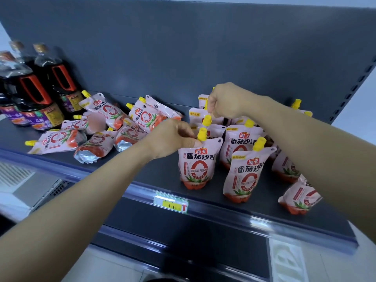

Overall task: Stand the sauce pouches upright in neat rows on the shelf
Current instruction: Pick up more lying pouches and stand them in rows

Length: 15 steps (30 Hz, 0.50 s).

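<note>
Both hands busy at the standing group. Left hand (173,137) pinched shut on top edge of front pouch (198,165), thumb at base of its yellow spout; pouch upright on shelf (162,171), directly under that hand. Right hand (227,100) curled closed above second-row pouch (205,124), fingertips at its yellow cap; actual grip vs. just touching hard to confirm.

Progress, judged roughly: about half done. Standing: the held front pouch, another upright pouch (242,174) just right of left hand, more rows behind and under right forearm, partly hidden, count unclear. One pouch (301,194) near shelf edge, below right forearm, leaning, not squared up. Rows loosely formed, spacing uneven, likely needing tidying.

Left to do: heap of fallen pouches (105,127) to the left of left hand, lying flat and overlapping, spouts pointing various ways, silver bottoms showing on some. All of those yet to be stood.

Surface: dark grey metal shelf, flat, matte, with blue-trimmed front rail carrying price tag (172,204) below left wrist. Dark grey back panel (183,47) behind both hands, slotted upright at far right. Soy sauce bottles (36,94) with red handles far left of heap. Lower shelf and pale floor below; white appliance-like object at lower left, unclear.
</note>
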Available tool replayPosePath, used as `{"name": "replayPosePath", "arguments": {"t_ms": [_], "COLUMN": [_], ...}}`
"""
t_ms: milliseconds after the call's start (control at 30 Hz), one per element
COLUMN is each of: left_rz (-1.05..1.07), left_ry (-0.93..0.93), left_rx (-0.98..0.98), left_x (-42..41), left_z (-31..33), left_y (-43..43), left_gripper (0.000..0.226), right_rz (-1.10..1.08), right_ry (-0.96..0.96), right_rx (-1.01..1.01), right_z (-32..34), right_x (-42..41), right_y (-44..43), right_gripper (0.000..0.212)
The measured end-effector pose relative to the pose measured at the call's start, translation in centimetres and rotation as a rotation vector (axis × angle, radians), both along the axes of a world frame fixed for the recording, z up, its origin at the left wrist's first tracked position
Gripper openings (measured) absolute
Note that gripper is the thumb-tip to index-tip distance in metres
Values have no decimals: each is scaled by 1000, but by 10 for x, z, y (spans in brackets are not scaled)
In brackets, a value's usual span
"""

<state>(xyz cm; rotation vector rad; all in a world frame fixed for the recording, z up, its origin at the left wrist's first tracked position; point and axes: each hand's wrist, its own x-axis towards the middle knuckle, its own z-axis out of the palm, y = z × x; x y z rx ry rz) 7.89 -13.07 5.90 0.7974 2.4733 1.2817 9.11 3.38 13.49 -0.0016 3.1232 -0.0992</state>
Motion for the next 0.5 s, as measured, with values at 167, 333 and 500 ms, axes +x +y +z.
{"name": "replayPosePath", "arguments": {"t_ms": [167,333,500], "left_rz": [162,276,327], "left_ry": [212,590,871], "left_rx": [23,-78,-211], "left_x": [-2,-13,-35], "left_z": [22,42,60], "left_y": [-21,-48,-86], "left_gripper": [20,37,44], "right_rz": [51,106,170], "right_ry": [144,233,386], "right_rx": [11,199,354], "right_z": [7,15,29], "right_x": [-4,-15,-31], "right_y": [-10,-38,-78], "right_gripper": [37,30,34]}}
